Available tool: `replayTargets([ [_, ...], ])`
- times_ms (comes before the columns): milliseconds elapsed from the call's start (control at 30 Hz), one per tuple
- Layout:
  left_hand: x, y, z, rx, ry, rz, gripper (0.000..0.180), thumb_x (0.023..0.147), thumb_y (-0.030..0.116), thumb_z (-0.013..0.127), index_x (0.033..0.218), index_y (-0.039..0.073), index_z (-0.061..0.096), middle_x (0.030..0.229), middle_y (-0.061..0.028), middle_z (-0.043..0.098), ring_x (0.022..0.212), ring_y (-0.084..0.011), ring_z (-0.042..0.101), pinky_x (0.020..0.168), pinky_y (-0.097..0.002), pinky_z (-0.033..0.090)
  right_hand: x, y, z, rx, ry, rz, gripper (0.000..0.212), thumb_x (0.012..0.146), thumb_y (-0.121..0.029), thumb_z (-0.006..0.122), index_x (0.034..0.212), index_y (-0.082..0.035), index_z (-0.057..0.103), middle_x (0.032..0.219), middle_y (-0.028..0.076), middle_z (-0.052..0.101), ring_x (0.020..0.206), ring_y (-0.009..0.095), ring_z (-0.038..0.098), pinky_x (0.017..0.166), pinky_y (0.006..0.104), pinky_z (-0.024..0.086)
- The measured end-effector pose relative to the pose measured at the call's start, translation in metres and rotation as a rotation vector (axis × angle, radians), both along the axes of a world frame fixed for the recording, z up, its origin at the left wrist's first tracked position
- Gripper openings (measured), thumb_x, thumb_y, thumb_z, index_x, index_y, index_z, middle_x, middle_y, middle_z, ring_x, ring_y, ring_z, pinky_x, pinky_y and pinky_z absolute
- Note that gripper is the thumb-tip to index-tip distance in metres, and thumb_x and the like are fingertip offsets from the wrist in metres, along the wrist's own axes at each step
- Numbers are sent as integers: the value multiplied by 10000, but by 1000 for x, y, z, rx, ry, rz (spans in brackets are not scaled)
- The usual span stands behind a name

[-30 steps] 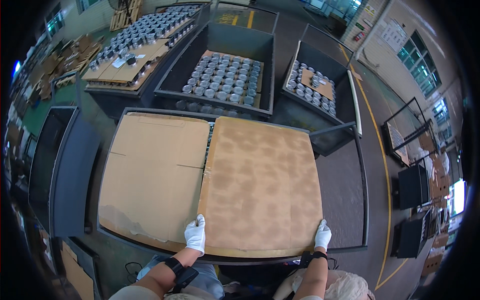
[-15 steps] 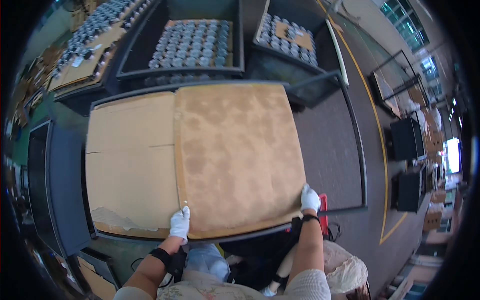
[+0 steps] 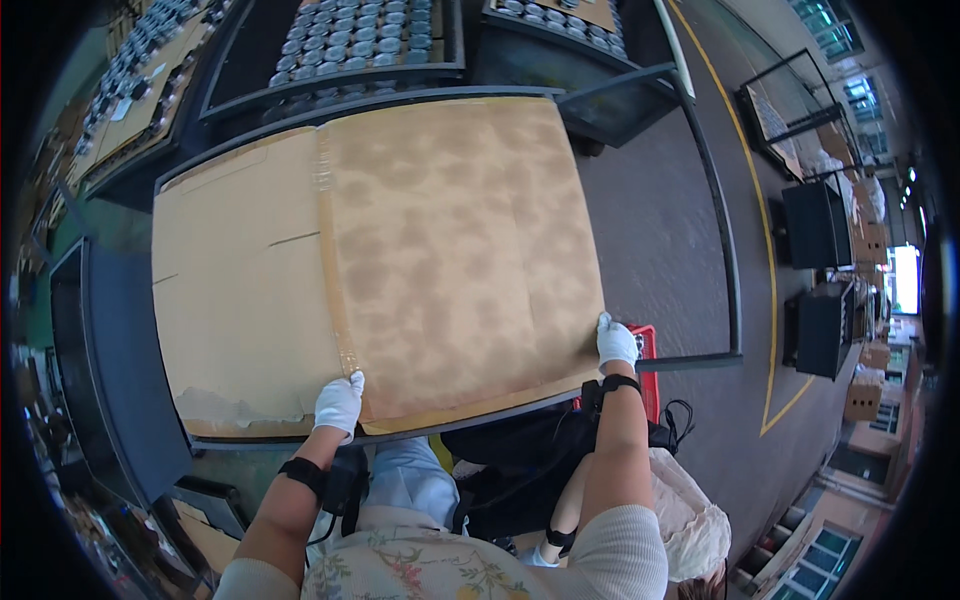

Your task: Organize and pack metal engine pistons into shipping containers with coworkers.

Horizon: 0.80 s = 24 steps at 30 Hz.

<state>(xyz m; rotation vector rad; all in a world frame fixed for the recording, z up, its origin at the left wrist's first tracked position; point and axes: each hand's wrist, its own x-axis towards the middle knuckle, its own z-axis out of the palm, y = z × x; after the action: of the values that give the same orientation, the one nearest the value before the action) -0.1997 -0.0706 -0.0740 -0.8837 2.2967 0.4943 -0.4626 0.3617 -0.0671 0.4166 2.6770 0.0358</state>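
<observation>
A large brown cardboard sheet [image 3: 460, 250] with darker round stains lies across the top of a dark metal-framed cart [image 3: 270, 440]. Beside it on the left is a paler cardboard piece [image 3: 240, 290], torn along its near edge; a taped strip runs down the seam. My left hand [image 3: 340, 405], in a white glove, pinches the stained sheet's near left corner, at the lower end of that strip. At the near right corner my right hand [image 3: 616, 345], also gloved, grips the sheet's edge with the thumb on top. The undersides of both grips are hidden.
Beyond the cart stand dark bins holding rows of round metal parts [image 3: 360, 40]. A bent metal frame [image 3: 722, 230] juts out at right over the floor. A red crate [image 3: 648, 380] is by my right hand. Close at lower right crouches another person in a pale head covering [image 3: 685, 515].
The whole scene sits higher in the picture, so my view has tipped downward. Both hands keep their hold on the sheet's near corners, and the sheet lies much as before.
</observation>
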Motion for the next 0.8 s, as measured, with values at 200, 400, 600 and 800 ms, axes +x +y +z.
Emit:
replayTargets([
  [200, -11, 17, 14, -53, -55, -87, 619, 945, 504, 293, 820, 41, 684, 816, -175, 674, 784, -346, 659, 696, -460, 518, 1, 5, 4, -10, -42, -136, 683, 925, -559, 225, 1060, -37, 646, 1097, 230, 607, 1077, 386, 554, 940, 458, 411],
  [400, -21, 12, 31, -74, -129, -121, 620, 949, 493, 285, 777, 58, 692, 779, -147, 678, 756, -321, 665, 631, -456, 517, -2, 1, -2, 18, -56, -100, 681, 925, -557, 229, 1072, -36, 643, 1115, 226, 600, 1077, 386, 551, 943, 445, 417],
  [600, -17, 6, 57, -58, -123, -167, 562, 940, 458, 315, 823, 65, 699, 820, -141, 683, 782, -309, 669, 644, -445, 518, 4, -5, -5, -5, -44, -103, 655, 930, -526, 237, 1089, -31, 634, 1122, 225, 598, 1066, 381, 559, 926, 439, 429],
  [800, 43, -29, 58, -25, -121, -83, 525, 930, 419, 330, 859, 45, 692, 864, -165, 676, 836, -325, 659, 728, -444, 513, 25, -79, 28, 93, 340, -185, 447, 883, -391, 456, 1165, -57, 547, 1229, 210, 524, 1033, 384, 568, 865, 447, 470],
])
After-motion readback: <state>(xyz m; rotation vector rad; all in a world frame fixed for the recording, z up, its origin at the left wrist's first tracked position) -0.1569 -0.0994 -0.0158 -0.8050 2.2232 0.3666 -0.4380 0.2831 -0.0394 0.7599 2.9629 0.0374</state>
